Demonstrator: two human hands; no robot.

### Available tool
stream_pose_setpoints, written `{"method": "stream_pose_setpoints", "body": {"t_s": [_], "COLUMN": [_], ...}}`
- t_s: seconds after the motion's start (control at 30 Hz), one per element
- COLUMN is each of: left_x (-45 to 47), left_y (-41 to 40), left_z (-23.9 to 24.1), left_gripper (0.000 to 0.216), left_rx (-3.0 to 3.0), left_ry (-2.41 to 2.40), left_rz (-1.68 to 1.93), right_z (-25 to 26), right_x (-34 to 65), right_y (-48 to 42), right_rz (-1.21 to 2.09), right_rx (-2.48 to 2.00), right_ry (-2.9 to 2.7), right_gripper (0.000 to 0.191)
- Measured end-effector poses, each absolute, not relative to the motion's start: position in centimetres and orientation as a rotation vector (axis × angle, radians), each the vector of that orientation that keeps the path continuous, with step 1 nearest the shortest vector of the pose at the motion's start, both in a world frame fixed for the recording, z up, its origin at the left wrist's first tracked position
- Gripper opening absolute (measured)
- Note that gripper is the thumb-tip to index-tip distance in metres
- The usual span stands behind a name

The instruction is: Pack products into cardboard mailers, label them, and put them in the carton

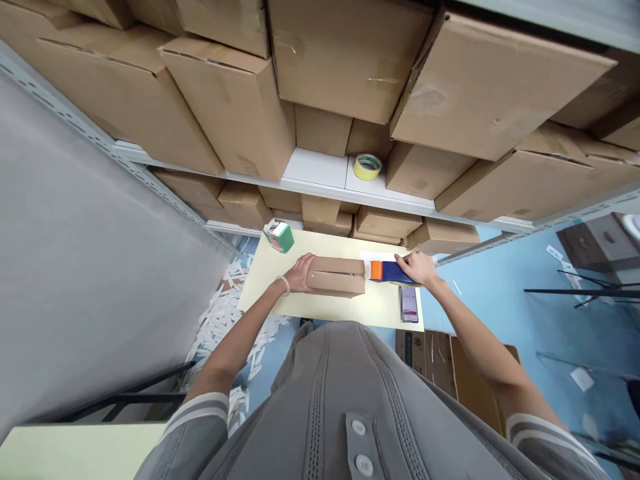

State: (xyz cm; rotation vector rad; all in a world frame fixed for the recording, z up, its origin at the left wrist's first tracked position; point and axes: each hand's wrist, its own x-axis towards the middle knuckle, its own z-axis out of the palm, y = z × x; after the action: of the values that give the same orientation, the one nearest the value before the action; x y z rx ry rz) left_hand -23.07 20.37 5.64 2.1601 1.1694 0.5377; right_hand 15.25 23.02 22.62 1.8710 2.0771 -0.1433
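A small cardboard box [336, 275] lies lengthwise on the pale yellow table [320, 308], with a seam along its top. My left hand [300, 272] grips its left end. My right hand [417, 268] is closed on the right part of a dark blue thing with an orange end [393, 271]; its exact kind I cannot make out. The orange end points at the box, with a small gap between them. Beneath and behind the blue thing lies white paper [375, 255]. A phone [409, 304] with a lit screen rests just below my right hand.
A green and white box [279, 236] stands at the table's back left. Yellow tape [367, 167] sits on the shelf [315, 167] ahead, among several large cartons [350, 53]. Paper scraps [225, 307] cover the floor at left. An open carton [437, 360] stands below the table's right edge.
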Motion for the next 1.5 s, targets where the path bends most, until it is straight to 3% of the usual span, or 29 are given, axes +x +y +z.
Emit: {"method": "stream_pose_setpoints", "body": {"t_s": [0.23,1.0,1.5], "left_x": [-23.1,-22.9,-22.7], "left_y": [20.9,20.8,20.6], "left_z": [5.1,5.4,5.1], "left_gripper": [0.122,0.121,0.121], "left_rx": [2.192,2.252,2.23], "left_ry": [1.157,1.161,1.191], "left_rz": [0.487,0.497,0.507], "right_z": [20.1,12.0,8.5], "right_x": [22.5,13.1,15.7], "right_y": [21.6,23.8,18.3], "right_rz": [-0.152,-0.443,-0.873], "right_rx": [1.898,1.949,2.355], "right_ry": [1.869,1.913,1.406], "right_gripper": [0.056,0.048,0.038]}}
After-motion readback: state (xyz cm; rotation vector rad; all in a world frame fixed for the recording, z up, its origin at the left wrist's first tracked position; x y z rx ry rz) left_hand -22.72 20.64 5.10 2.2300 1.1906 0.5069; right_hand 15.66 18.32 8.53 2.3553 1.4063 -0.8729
